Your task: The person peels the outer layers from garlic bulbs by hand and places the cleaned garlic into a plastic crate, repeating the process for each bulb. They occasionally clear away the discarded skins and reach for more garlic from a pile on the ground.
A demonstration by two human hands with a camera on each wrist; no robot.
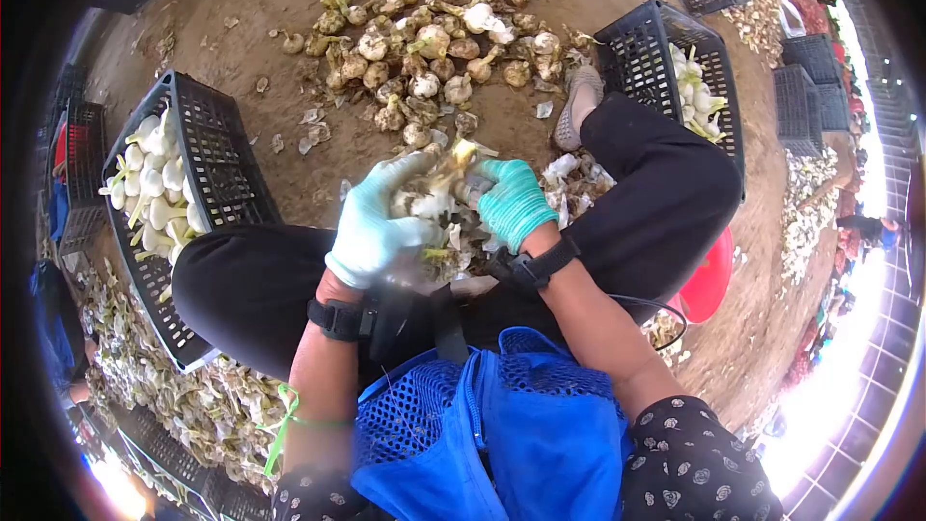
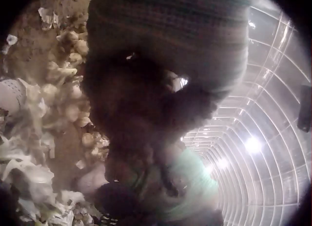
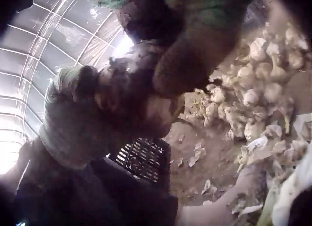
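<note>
My left hand (image 1: 374, 220), in a pale mint glove, and my right hand (image 1: 511, 201), in a teal ribbed glove, meet above my lap. Between them they grip a garlic bulb (image 1: 461, 156) with loose, yellowish outer skin. Fingers of both hands curl round it, covering much of it. In the right wrist view the bulb (image 3: 160, 110) shows pale and shadowed beside the right thumb. The left wrist view is mostly dark glove. Just beyond the hands lies a heap of unpeeled garlic (image 1: 424, 43), dirty and with short stems. Peeled skins (image 1: 579, 183) lie beside and below the hands.
A black crate (image 1: 217, 150) of clean white garlic stands at my left knee. Another crate (image 1: 637, 58) with garlic stands beyond my right knee. A red rounded object (image 1: 711, 275) is by my right thigh. More skins (image 1: 183, 396) cover the ground at left.
</note>
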